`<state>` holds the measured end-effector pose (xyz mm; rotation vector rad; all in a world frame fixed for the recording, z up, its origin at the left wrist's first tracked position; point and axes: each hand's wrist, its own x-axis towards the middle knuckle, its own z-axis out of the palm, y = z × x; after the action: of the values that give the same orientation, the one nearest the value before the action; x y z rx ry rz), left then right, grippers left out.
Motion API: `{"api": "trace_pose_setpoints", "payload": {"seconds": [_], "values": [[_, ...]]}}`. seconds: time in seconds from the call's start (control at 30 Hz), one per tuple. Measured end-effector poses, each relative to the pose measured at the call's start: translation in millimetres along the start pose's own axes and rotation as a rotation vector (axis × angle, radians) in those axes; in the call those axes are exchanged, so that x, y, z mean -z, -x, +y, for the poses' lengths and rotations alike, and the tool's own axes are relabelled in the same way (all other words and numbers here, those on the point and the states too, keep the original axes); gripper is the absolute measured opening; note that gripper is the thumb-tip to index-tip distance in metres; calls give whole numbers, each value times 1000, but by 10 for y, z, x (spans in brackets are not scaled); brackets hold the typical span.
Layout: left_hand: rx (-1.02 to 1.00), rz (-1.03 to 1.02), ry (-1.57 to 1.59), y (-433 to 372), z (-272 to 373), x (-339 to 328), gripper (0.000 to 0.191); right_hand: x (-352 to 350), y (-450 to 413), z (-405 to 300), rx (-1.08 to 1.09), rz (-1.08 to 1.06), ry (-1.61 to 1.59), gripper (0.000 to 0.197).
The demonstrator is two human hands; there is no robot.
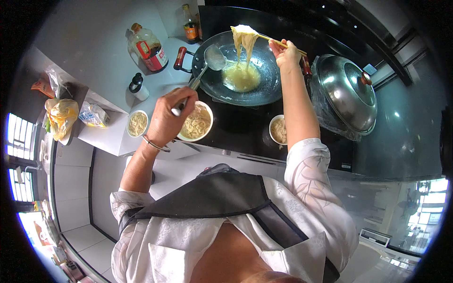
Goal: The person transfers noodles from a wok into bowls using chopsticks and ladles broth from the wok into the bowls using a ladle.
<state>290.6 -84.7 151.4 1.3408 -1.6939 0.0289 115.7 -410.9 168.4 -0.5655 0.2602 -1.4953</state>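
Note:
A black wok [212, 85] with red-brown handles stands on the dark cooktop, yellowish broth [241, 77] at its bottom. My right hand [286, 53] grips wooden chopsticks [263, 36], from which noodles [245, 35] hang above the broth, some strands reaching down to it. My left hand [173, 115] is closed round the handle of a metal ladle [214, 57], whose bowl is over the wok's left side. Below and partly behind this hand stands a larger white bowl of noodles [196, 123]. Smaller noodle bowls stand left of it [137, 123] and beside my right forearm [278, 130].
A domed steel lid [348, 93] lies right of the wok on crumpled clear plastic. A red-handled plastic jug [150, 51], a glass sauce bottle [190, 26] and a black-capped container [138, 87] stand at the left and back. Plastic bags [62, 115] lie farther left.

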Motion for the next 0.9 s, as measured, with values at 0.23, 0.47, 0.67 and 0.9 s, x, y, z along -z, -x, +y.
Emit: {"api": "trace_pose_setpoints", "payload": {"seconds": [0.23,0.47,0.67,0.9], "values": [[211,41,191,-47,-241,-56,9,-267,0,-234,89,-186,-16,16],[307,66,336,213,-363,-50,20,-405,-89,-629,128,-501,-59,22],[211,109,472,435,-397,91,25,-762,577,-775,183,-527,-22,24],[170,164,587,397,-643,-43,25,-620,265,-557,162,-550,10,26]]}}
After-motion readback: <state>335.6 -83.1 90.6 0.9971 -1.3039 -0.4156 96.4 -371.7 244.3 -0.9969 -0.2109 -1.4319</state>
